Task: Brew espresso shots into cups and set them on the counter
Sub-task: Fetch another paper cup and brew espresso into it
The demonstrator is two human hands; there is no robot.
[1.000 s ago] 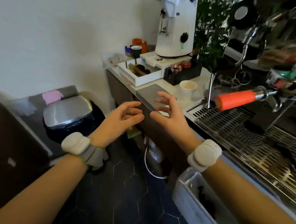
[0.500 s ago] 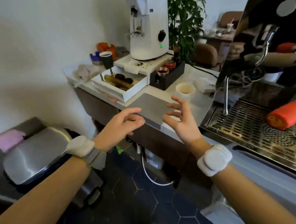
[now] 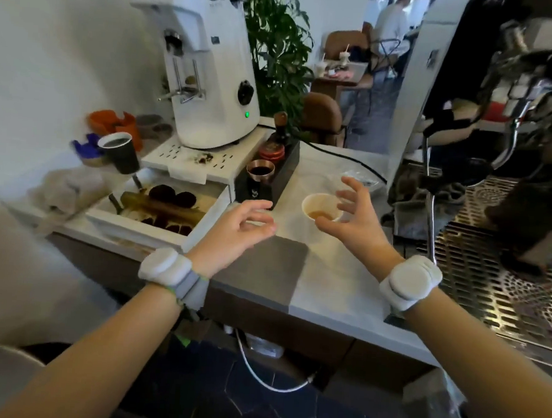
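A small white paper cup (image 3: 319,206) with a little brown liquid stands on the pale counter (image 3: 338,277). My right hand (image 3: 353,218) hovers just right of the cup with fingers spread and loosely bent, holding nothing. My left hand (image 3: 234,230) hangs over the counter's front edge, left of the cup, fingers loosely curled and empty. The espresso machine's perforated drip tray (image 3: 490,270) lies at the right, with a thin steam wand (image 3: 431,218) above it.
A white grinder (image 3: 211,75) stands at the back on a white knock-box drawer (image 3: 158,208) of spent pucks. A black stand (image 3: 270,173) holds a copper cup and tamper. A dark paper cup (image 3: 120,151) sits left. A grey mat (image 3: 264,266) covers the counter's front.
The view has swung up and toward the counter. Both hands have moved forward over the counter; the right hand now sits beside the white cup. The orange portafilter handle has left the view.
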